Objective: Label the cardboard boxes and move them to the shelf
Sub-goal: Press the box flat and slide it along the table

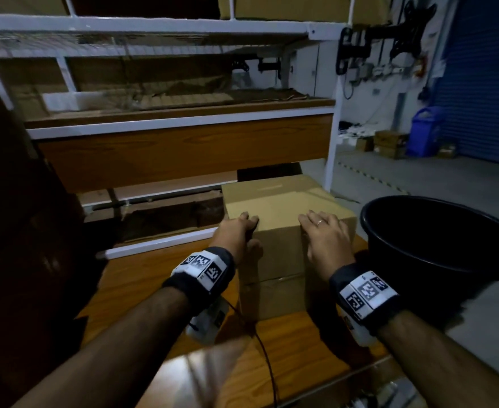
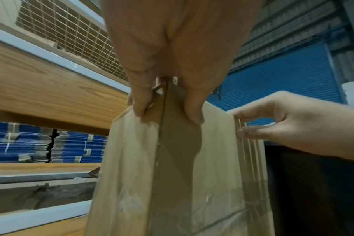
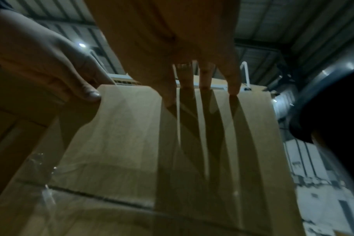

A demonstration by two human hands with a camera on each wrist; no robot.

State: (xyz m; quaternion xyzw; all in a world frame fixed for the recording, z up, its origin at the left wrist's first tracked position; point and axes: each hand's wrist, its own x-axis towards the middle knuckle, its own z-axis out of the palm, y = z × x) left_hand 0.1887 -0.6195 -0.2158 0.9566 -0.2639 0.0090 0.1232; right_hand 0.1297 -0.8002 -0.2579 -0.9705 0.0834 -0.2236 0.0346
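Note:
Two plain cardboard boxes stand stacked on the wooden table (image 1: 301, 348). On the top box (image 1: 283, 201) my left hand (image 1: 236, 231) grips the near left corner, fingers curled over the top edge and thumb on the front face. The left wrist view shows that hand (image 2: 166, 110) straddling the box's (image 2: 212, 159) vertical corner. My right hand (image 1: 324, 234) lies against the near right corner. Its fingers (image 3: 204, 79) run straight up the cardboard (image 3: 121, 135) to the top edge. The lower box (image 1: 274, 298) sits untouched. No label shows on any visible face.
A white-framed shelf (image 1: 183, 125) with wooden boards and a wire-mesh tier stands just beyond the table. A big black tub (image 1: 436, 231) sits close on the right. A thin cable (image 1: 266, 354) crosses the tabletop. A blue bin (image 1: 425, 131) and small boxes stand far right on the floor.

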